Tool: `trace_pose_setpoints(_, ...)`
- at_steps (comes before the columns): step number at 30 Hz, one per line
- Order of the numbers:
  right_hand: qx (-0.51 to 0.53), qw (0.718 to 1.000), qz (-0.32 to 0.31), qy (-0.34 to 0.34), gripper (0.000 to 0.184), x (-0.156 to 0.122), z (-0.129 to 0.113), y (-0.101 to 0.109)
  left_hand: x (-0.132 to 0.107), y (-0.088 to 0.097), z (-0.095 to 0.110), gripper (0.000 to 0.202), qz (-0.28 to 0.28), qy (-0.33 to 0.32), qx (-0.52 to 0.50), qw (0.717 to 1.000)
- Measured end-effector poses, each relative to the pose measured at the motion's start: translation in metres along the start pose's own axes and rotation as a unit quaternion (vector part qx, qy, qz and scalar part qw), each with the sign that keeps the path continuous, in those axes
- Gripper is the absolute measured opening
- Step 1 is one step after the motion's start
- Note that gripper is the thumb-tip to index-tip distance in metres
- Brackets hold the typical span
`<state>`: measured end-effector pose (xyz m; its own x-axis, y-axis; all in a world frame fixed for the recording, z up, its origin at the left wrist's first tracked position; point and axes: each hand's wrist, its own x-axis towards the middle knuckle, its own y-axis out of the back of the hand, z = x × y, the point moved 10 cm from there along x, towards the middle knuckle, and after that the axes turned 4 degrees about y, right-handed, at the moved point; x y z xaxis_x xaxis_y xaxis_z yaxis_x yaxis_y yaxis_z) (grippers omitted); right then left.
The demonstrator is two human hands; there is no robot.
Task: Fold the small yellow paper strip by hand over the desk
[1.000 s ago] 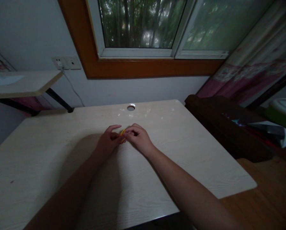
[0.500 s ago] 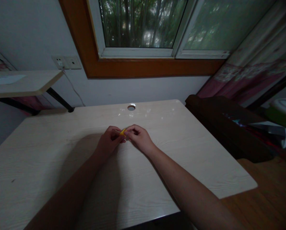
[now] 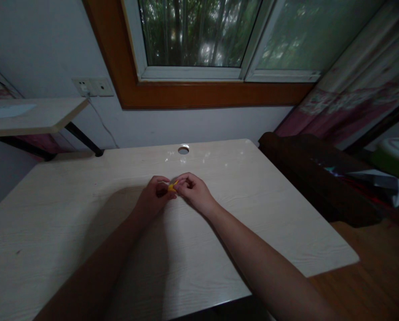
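A small yellow piece (image 3: 172, 187), perhaps folded paper, sits between the fingertips of both hands near the middle of the desk; its exact kind is too small to make out. My left hand (image 3: 154, 194) grips its left side between thumb and fingers. From the right, my right hand (image 3: 194, 191) pinches its upper right part with thumb and forefinger. Fingers hide parts of the piece. Both hands are low over the pale wood-grain desk (image 3: 253, 214).
A round cable hole (image 3: 183, 150) lies beyond the hands. At the left, a raised shelf (image 3: 39, 116) stands on black legs. A white cord (image 3: 102, 122) hangs from the wall socket (image 3: 92, 87). Dark furniture (image 3: 306, 178) borders the desk's right edge.
The yellow piece has turned slightly in the fingers and shows more of its surface. My right fingertips have shifted a little upward; the arms are nearly still.
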<state>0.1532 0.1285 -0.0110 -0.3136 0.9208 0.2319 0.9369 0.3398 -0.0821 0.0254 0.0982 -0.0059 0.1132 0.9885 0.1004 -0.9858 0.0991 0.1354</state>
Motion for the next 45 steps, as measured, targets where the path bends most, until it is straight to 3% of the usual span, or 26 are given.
trace_pose_setpoints(11, -0.011, 1.000, 0.018, 0.003, 0.028, 0.001, -0.001, 0.004, 0.000, 0.005, 0.001, 0.041, 0.017, -0.012, -0.002, 1.000)
trace_pose_setpoints(26, -0.050, 0.999, -0.016, 0.006, 0.028, -0.001, 0.002, -0.002, -0.002, 0.012, 0.009, 0.035, 0.050, -0.038, 0.053, 0.997)
trace_pose_setpoints(34, -0.072, 0.997, -0.037, 0.006, 0.026, -0.003, -0.002, -0.006, -0.002, 0.010, 0.008, 0.033, 0.038, -0.045, 0.051, 0.997)
trace_pose_setpoints(45, -0.085, 0.995, -0.044, -0.017, 0.025, -0.004, 0.001, -0.006, -0.004, 0.007, 0.012, 0.030, 0.026, -0.068, 0.137, 0.988)
